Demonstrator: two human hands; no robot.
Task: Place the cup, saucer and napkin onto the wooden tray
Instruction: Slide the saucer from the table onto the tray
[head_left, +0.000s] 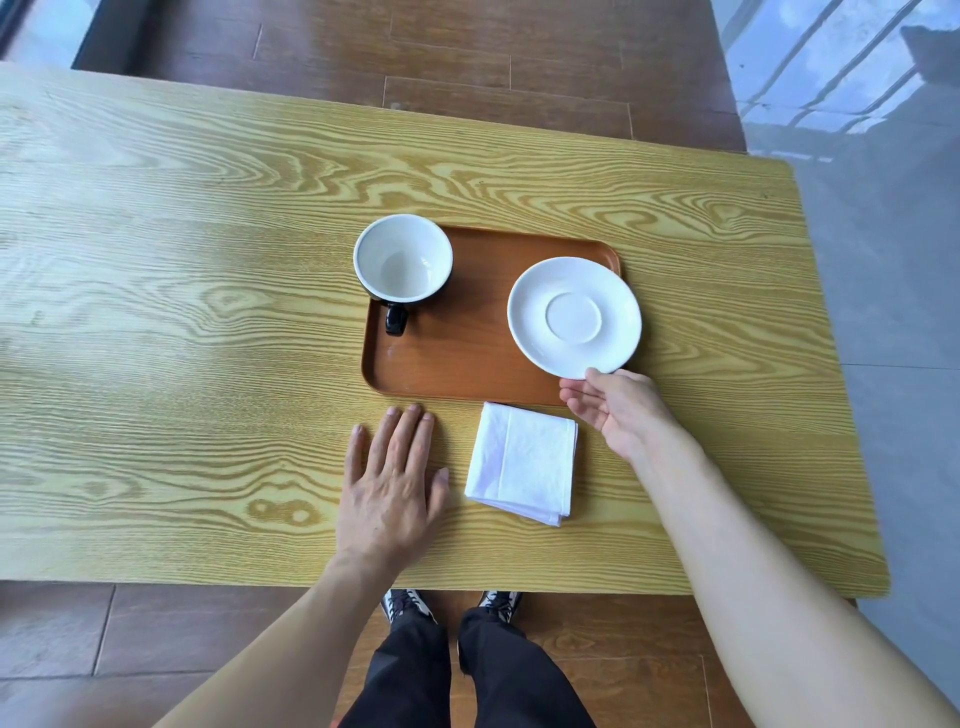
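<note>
Surroundings: yellow wood-grain table (208, 260); brown plank floor beyond the far edge and below the near edge; dark trousers and patterned shoes (408, 605) under the near edge.
Wooden tray (457, 358): brown, rectangular with rounded corners, long axis running left to right, set at mid-table.
Cup (402, 258): black outside, white inside, upright and empty, on the tray's far left corner; handle pointing toward the near edge.
Saucer (574, 317): white, round, well facing up, over the tray's right end, its rim overhanging the tray's right edge; resting or lifted, cannot tell.
Napkin (522, 461): white, folded to a rough square, on the table just beside the tray's near edge, turned slightly askew; folded layers showing at the near right corner.
Right hand (613, 408): palm up, thumb on top of the saucer's near rim, fingers beneath, pinching it.
Left hand (392, 480): flat on the table, fingers lightly spread, left of the napkin, near the tray's front edge.
Obstructions: tray floor between cup and saucer bare.
Writing: none legible.
</note>
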